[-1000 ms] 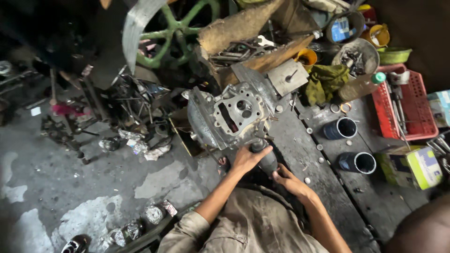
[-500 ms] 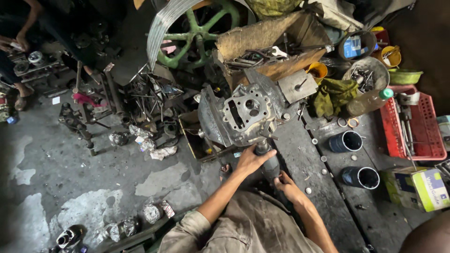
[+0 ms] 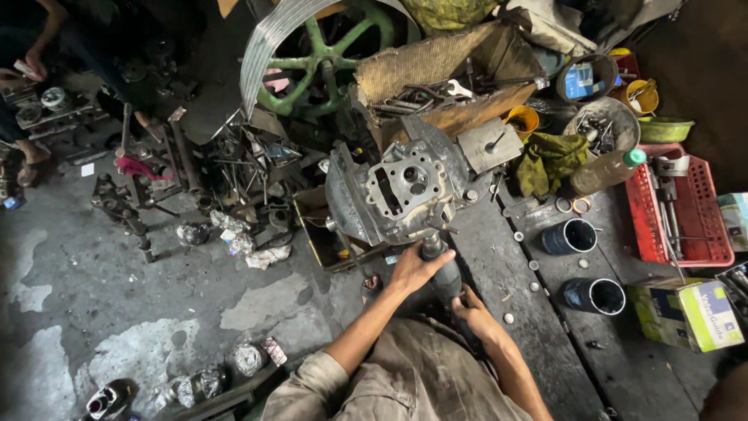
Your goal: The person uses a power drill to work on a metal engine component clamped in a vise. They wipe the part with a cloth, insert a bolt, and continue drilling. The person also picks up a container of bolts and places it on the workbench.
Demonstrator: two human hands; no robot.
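Observation:
A grey metal engine cylinder head stands tilted on the dark wooden workbench, its ported face turned up toward me. My left hand grips the front of a dark hand-held power tool just below the casting. My right hand holds the rear of the same tool. The tool's nose points up at the lower edge of the cylinder head; its tip is hidden.
Two dark cylinder sleeves stand on the bench to the right, beside a red plastic crate and a small carton. A green flywheel, a cardboard box of tools and floor scrap lie behind. Another person's arm shows at far left.
The view has shifted slightly, showing more of the floor and the person at left. Both hands stay on the tool under the cylinder head.

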